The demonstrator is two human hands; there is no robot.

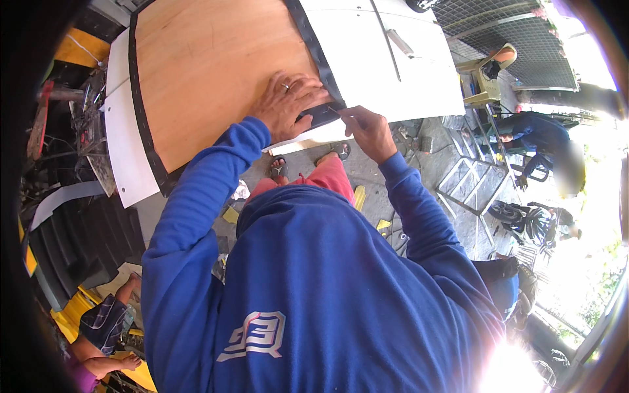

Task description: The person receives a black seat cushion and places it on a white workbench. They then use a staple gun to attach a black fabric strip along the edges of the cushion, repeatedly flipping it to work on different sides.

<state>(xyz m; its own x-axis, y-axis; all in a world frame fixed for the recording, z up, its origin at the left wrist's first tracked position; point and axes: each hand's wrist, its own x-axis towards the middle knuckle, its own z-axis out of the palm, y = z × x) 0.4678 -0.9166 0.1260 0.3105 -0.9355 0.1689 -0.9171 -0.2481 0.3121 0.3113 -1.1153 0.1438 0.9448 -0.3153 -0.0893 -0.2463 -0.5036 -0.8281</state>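
A tan wooden board point(213, 62), edged with black strips point(316, 46), lies on a white panel point(419, 85). My left hand point(288, 108) rests flat on the board's near right corner, fingers stretched out and a ring on one of them. Its thumb lies by the black strip along the near edge. Just right of that corner, my right hand point(368, 133) is closed in a pinch at the end of the strip. Something small and thin shows at its fingertips, too small to name.
A long thin rod point(386, 39) and a small metal piece point(400, 42) lie on the white panel. Right stand a metal frame point(472, 187), a beige chair point(486, 82) and a bending person point(537, 141). Black stacked pieces point(82, 242) and another person's leg point(105, 363) are left.
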